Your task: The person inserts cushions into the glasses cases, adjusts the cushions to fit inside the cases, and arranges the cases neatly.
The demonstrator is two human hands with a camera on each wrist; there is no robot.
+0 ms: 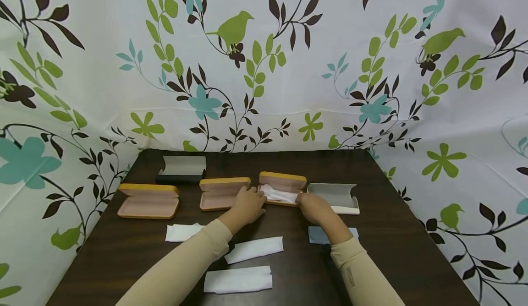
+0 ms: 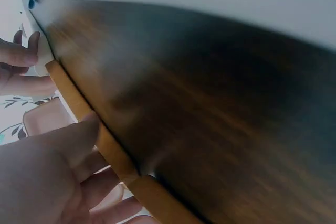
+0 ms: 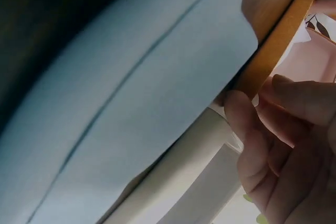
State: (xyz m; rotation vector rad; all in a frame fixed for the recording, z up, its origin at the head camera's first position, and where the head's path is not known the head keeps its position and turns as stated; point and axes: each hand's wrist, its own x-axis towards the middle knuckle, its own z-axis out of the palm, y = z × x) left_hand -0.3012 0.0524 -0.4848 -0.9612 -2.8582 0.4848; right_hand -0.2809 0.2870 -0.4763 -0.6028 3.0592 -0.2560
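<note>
An open hard-shell eyeglass case (image 1: 288,182), orange outside and pink inside, stands with its lid up between my hands. A white cloth (image 1: 278,193) lies bunched lengthwise in it. My left hand (image 1: 248,205) holds the case's left end; the left wrist view shows the thumb (image 2: 86,128) on the orange front wall and the other fingers partly hidden behind it. With bent fingers, my right hand (image 1: 316,209) grips the right end. Its thumb and index finger meet at the orange corner in the right wrist view.
Two open orange cases (image 1: 224,193) (image 1: 148,203) stand to the left. Behind them is an open dark case (image 1: 181,167); at right, an open white case (image 1: 334,193). Several folded white cloths (image 1: 239,281) and a blue cloth (image 1: 317,235) lie on the dark table (image 1: 136,251).
</note>
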